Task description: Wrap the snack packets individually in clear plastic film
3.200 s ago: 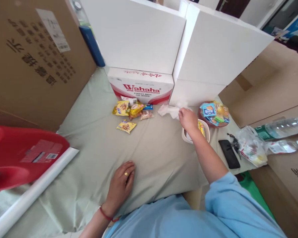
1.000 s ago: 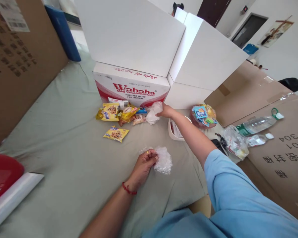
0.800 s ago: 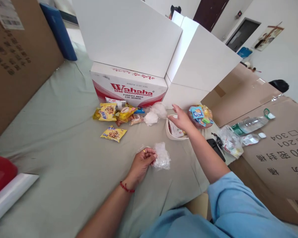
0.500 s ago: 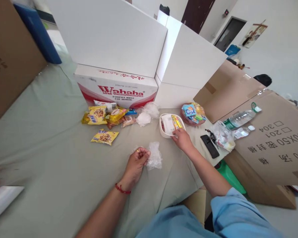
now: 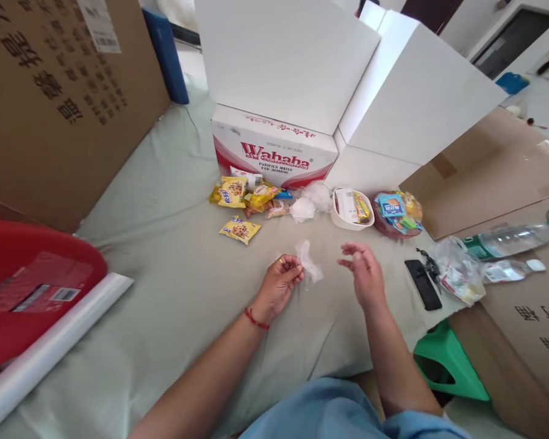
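Observation:
Between the thumb and fingers of my left hand (image 5: 282, 283) is pinched a thin, clear plastic bag (image 5: 309, 264), crumpled and hanging just above the cloth. My right hand (image 5: 364, 271) is empty, with fingers apart, a short way right of the bag. Beyond it stands a white tub (image 5: 347, 225) holding a white packet (image 5: 346, 205) and a yellow packet (image 5: 361, 207). Left of the tub are crumpled clear plastic bags (image 5: 312, 201) and a heap of snack packets (image 5: 261, 196). One yellow cookie packet (image 5: 240, 230) lies apart, in front of the heap.
A Wahaha carton (image 5: 274, 150) and white boxes (image 5: 293, 61) wall off the back. Right of the tub sits a round container of snacks (image 5: 397, 213). A black phone (image 5: 423, 285), a plastic bag (image 5: 460, 268) and bottles (image 5: 512, 239) lie right; a red object (image 5: 41, 280) and white roll (image 5: 59, 341) lie left.
My right hand has let go at the tub and come back toward me, its fingers now apart. The bag in my left hand looks more bunched. The view has turned left.

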`<state>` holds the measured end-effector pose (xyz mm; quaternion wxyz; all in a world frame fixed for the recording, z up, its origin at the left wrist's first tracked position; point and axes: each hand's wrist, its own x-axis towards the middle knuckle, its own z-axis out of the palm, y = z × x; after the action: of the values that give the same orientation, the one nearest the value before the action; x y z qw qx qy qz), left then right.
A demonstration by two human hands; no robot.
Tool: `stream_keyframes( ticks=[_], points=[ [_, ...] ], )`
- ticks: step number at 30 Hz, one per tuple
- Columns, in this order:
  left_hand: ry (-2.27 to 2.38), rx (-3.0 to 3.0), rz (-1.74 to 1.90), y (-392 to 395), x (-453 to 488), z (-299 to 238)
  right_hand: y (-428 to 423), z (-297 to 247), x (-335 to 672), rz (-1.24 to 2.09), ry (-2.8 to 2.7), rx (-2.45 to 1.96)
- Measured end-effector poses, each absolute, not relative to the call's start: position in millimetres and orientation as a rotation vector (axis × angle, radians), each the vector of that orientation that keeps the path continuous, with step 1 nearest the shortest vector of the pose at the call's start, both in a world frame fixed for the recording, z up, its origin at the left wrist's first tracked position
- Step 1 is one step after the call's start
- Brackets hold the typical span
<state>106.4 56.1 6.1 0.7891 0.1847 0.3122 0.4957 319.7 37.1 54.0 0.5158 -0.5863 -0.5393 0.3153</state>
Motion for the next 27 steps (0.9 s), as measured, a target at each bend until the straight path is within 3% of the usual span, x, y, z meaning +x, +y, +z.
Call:
stream_keyframes(
  ticks=[4,14,20,22,27],
  points=[
    [0.685,0.473,1.081,52,106,4,4,36,274,0.955,-1.429,-1.441],
    [0.601,0.5,1.083,52,95,9,8,44,322,1.205,-0.563,-1.343],
    [0.585,0.377,1.065,51,97,7,-18,30,319,1.252,-0.64,-1.387],
    [0.615,0.39,1.08,51,98,6,-25,26,322,1.133,-0.739,-1.495],
    [0.626,0.431,1.034,50,98,8,-34,34,326,0.344,-1.184,-1.662]
  ],
)
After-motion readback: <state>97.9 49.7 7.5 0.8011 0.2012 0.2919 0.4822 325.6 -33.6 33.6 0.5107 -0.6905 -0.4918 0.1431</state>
